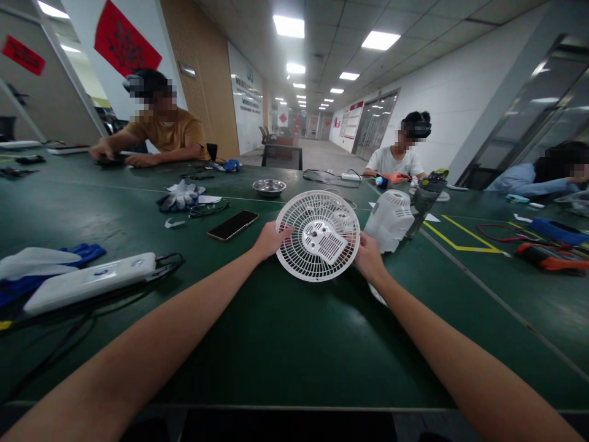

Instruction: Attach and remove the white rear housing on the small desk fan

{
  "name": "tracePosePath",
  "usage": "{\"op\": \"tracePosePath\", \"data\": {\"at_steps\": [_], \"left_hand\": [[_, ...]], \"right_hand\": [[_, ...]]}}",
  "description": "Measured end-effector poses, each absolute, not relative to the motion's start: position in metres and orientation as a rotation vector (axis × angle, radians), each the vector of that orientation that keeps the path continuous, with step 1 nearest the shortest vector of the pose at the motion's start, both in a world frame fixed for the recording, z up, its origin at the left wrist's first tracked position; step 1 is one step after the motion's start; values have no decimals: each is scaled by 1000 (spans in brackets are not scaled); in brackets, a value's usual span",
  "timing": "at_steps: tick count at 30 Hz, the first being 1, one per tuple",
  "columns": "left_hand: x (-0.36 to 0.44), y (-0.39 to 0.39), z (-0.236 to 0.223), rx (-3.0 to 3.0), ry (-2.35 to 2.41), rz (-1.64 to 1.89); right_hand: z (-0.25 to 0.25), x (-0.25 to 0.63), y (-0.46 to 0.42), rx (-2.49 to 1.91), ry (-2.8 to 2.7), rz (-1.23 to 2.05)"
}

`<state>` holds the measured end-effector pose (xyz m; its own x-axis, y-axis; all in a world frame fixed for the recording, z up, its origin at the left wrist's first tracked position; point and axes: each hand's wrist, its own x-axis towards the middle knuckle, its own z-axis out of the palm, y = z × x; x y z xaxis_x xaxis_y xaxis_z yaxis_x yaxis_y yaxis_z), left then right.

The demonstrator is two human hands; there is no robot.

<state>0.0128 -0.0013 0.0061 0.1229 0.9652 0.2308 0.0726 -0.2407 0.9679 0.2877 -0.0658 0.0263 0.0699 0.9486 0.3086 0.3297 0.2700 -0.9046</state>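
Between my two hands a round white fan grille (pixel 294 261) is held up above the green table, its slotted centre plate facing me. My left hand (pixel 270 240) grips the rim on the left, thumb over the front. On the opposite side my right hand (pixel 368 255) has hold of the rim; its fingers are partly hidden behind the grille. Just beyond the right hand stands a white plastic fan housing (pixel 391 221). A white piece lies under my right wrist, mostly covered by the arm.
Left of the grille lie a smartphone (pixel 233 225), gloves (pixel 179 197) and a white power strip (pixel 96 282). A metal bowl (pixel 269 187) sits behind it. To the right are a dark bottle (pixel 426 199) and an orange multimeter (pixel 552 256). Other people sit around the table.
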Motion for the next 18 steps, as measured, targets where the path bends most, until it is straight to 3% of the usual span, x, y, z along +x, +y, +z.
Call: {"op": "tracePosePath", "data": {"at_steps": [3, 6, 12, 18], "left_hand": [[12, -1, 6, 1516, 1061, 1243], [12, -3, 7, 1522, 1072, 1244], [12, -4, 9, 1522, 1076, 1235], [11, 1, 5, 1538, 1079, 1218]], "right_hand": [[31, 302, -61, -1315, -1575, 159], [29, 314, -55, -1312, -1648, -21], [9, 324, -40, -1283, -1977, 273], [5, 325, -37, -1324, -1918, 357]]}}
